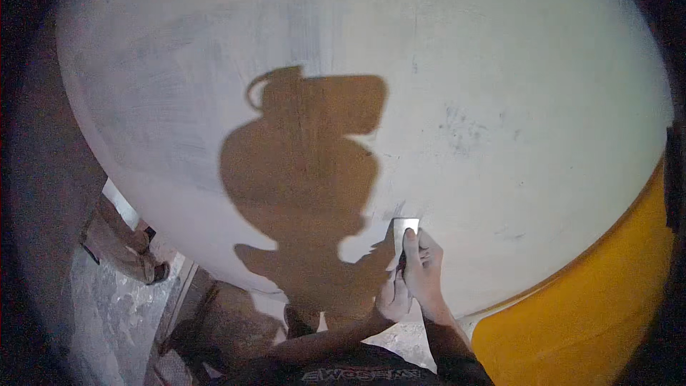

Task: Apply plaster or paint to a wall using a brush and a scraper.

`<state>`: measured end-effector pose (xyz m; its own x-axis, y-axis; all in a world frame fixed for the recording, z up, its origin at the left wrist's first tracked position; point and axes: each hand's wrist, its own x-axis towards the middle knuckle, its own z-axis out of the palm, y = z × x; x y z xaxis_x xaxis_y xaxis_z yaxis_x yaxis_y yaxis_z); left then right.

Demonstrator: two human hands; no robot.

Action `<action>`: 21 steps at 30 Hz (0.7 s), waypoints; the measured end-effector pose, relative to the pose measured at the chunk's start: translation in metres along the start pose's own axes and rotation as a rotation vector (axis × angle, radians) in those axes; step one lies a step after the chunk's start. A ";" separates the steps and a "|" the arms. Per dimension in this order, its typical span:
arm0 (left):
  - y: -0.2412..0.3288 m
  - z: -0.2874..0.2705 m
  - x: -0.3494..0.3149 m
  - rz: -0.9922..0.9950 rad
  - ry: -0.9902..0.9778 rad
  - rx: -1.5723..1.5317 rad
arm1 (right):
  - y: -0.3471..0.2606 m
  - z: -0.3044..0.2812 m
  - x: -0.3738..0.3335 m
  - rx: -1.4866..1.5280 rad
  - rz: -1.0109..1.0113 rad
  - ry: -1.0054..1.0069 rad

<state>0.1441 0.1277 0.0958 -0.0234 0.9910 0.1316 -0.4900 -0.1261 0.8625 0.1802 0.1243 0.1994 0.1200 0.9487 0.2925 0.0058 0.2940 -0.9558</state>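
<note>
A large pale, curved surface (500, 64) fills most of the view, with grey smears at upper left and dark specks on the right. Near its lower middle, my right hand (426, 268) is closed round a putty knife, its thumb laid on the blade. That flat metal blade (406, 224) points upward against the surface, beside faint grey marks. Just below and to the left, my left hand (391, 300) is closed close against the right one, around the lower part of the tool. My fingers partly hide the handle.
My broad shadow (300, 164) covers the middle of the surface. Beyond its curved edge, a yellow surface (572, 322) lies at lower right. At lower left are another person's legs and shoe (132, 246) on a stained floor (121, 329).
</note>
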 end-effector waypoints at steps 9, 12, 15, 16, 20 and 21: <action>-0.014 -0.038 -0.002 0.068 -0.298 0.169 | 0.009 -0.001 -0.018 -0.125 -0.209 0.081; 0.031 -0.030 -0.010 0.014 -0.461 -0.023 | 0.013 -0.005 -0.021 0.032 -0.258 0.068; -0.010 -0.061 -0.008 -0.050 -0.288 0.008 | -0.002 0.002 -0.018 0.224 -0.241 0.122; 0.021 -0.059 -0.001 0.124 -0.397 0.151 | -0.003 0.002 -0.012 0.152 -0.190 0.218; 0.062 -0.054 0.012 0.206 -0.495 0.502 | 0.005 0.000 -0.001 -0.009 -0.179 0.247; 0.063 -0.057 0.015 0.197 -0.531 0.505 | 0.006 0.003 0.001 -0.007 -0.179 0.283</action>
<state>0.0632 0.1371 0.1246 0.4167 0.8096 0.4134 -0.0584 -0.4300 0.9010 0.1770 0.1275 0.1943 0.3877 0.8115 0.4371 0.0588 0.4515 -0.8903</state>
